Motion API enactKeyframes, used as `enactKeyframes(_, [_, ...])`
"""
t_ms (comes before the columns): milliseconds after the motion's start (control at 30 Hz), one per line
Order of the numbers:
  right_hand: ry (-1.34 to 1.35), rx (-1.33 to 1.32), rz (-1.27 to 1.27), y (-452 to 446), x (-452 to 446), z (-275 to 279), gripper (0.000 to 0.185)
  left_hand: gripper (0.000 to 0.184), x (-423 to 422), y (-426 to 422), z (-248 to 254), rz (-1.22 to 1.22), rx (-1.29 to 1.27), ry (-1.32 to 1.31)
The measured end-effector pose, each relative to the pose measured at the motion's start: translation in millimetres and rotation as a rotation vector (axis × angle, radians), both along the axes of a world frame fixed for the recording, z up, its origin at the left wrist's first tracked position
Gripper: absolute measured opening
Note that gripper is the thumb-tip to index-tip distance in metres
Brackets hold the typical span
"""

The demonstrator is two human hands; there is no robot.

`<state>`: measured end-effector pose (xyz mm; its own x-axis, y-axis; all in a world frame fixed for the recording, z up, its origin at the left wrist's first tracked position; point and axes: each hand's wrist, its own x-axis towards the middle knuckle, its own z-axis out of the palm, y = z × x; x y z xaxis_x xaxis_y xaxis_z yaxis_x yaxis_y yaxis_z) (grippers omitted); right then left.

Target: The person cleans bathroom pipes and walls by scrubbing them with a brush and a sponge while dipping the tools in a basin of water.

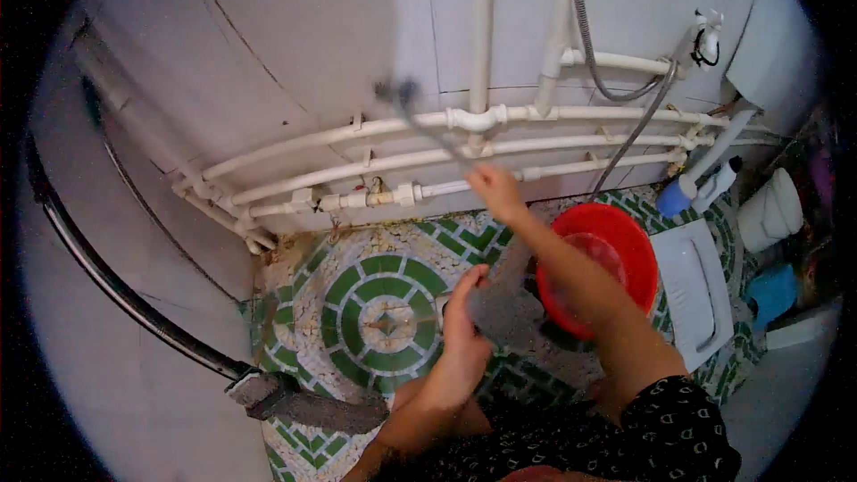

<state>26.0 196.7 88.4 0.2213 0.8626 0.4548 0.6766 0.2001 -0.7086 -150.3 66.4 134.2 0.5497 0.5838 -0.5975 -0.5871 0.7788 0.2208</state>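
My right hand (497, 192), raised in front of the wall pipes, is closed around a thin grey-handled tool (437, 136). Its dark crosswise head looks like a hammer's, but motion blurs it. Lower down, my left hand (462, 344) is held above the patterned floor with its thumb up and its fingers curled. A grey piece (507, 308) shows beside its fingers; its kind and how it is held are unclear. Behind my right forearm stands a red basin (643, 259), partly hidden by the arm.
White pipes (357, 132) run low along the wall. A metal hose (585, 13) hangs at the right. A white squat toilet (683, 281), a white bucket (769, 210) and a blue container (772, 293) are on the right. A dark pole (134, 296) with a grey end lies left.
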Motion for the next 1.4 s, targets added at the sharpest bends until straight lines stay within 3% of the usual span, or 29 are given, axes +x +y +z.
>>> enactKeyframes(67, [0.205,-0.037,-0.015,-35,-7,-13,0.033,0.018,-4,-6,9,0.009,0.026,-0.001])
enactKeyframes(167, [0.566,-0.026,-0.229,-73,-29,5,0.032,0.017,-5,-5,6,0.028,0.032,0.034])
enactKeyframes(300, [0.77,0.127,-0.24,-39,3,-10,0.034,0.019,2,-6,-1,0.019,0.043,0.106])
enactKeyframes(367, [0.55,0.251,-0.272,11,39,33,0.034,0.021,7,-12,-3,0.048,0.027,0.092])
enactKeyframes(400, [0.319,0.36,-0.317,25,42,75,0.034,0.021,9,-15,-4,0.06,0.015,0.086])
enactKeyframes(467, [0.337,0.236,-0.184,21,44,137,0.029,0.019,8,-15,7,-0.002,0.031,0.076])
enactKeyframes(533, [-0.104,0.318,-0.327,14,52,94,0.027,0.019,7,-13,7,-0.03,0.036,0.074])
enactKeyframes(633, [0.052,0.209,-0.243,-25,58,-31,0.031,0.019,13,-7,-3,-0.013,0.039,0.056])
enactKeyframes(667, [0.141,0.042,-0.249,-41,56,-51,0.031,0.019,12,-9,3,-0.012,0.045,0.06])
enactKeyframes(733, [0.177,-0.071,-0.32,-26,59,-43,0.034,0.02,13,-6,8,0.0,0.08,0.067])
enactKeyframes(867, [0.177,0.211,-0.254,21,46,150,0.045,0.023,15,-12,-1,-0.055,0.059,0.095])
enactKeyframes(967, [0.179,0.212,-0.23,23,48,172,0.041,0.023,18,-16,15,-0.033,0.103,0.118])
enactKeyframes(1033, [-0.111,0.165,-0.369,12,62,92,0.036,0.019,20,-15,20,-0.027,0.087,0.067])
enactKeyframes(1067, [-0.67,0.453,-0.424,4,78,15,0.032,0.015,23,-12,14,-0.043,0.033,0.014])
enactKeyframes(1167, [-0.176,0.099,-0.352,-23,67,-25,0.028,0.013,26,-10,18,0.009,0.001,-0.043])
enactKeyframes(1233, [-0.801,0.367,-0.519,19,97,-26,0.028,0.014,27,-10,16,0.038,-0.011,0.067])
enactKeyframes(1267, [-0.555,0.554,-0.429,37,83,59,0.03,0.015,26,-11,13,0.01,0.0,0.045])
enactKeyframes(1300, [0.025,0.262,-0.285,29,59,151,0.04,0.016,27,-11,9,-0.018,0.011,0.02])
enactKeyframes(1333, [0.044,0.366,-0.278,44,57,197,0.052,0.017,27,-11,6,-0.046,0.019,-0.007])
enactKeyframes(1400, [-0.002,0.41,-0.251,54,56,241,0.051,0.019,30,-12,3,-0.046,0.032,0.023])
